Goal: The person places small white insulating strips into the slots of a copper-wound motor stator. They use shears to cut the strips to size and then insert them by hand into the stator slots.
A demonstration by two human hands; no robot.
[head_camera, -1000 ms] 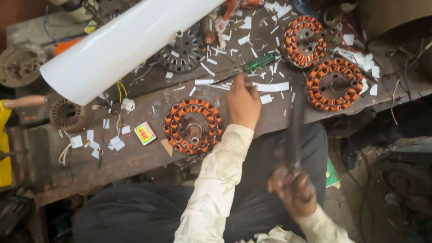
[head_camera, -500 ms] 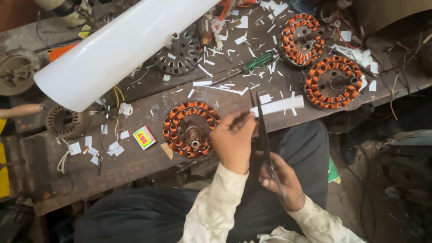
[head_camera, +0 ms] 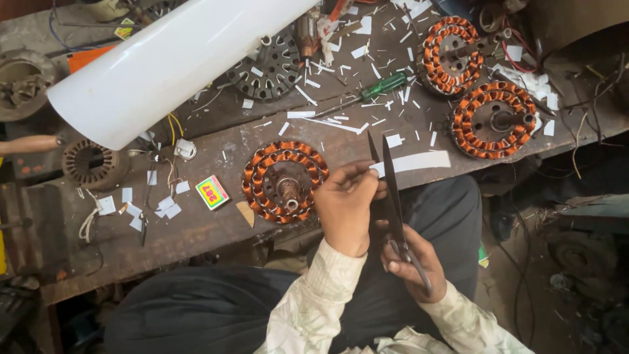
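Head view: scissors [head_camera: 391, 190] point away, white strip [head_camera: 414, 162] lies crosswise.

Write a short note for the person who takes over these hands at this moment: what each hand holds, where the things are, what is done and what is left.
Left hand: pinches one end of a long white paper strip above the bench edge.
Right hand: holds open scissors, blades at the strip beside the left fingers.
Things: a copper-wound stator lies on the wooden bench just left of the left hand; two more stators lie at the far right.
Done: many small white paper pieces lie scattered on the bench.
Left: this strip is uncut.
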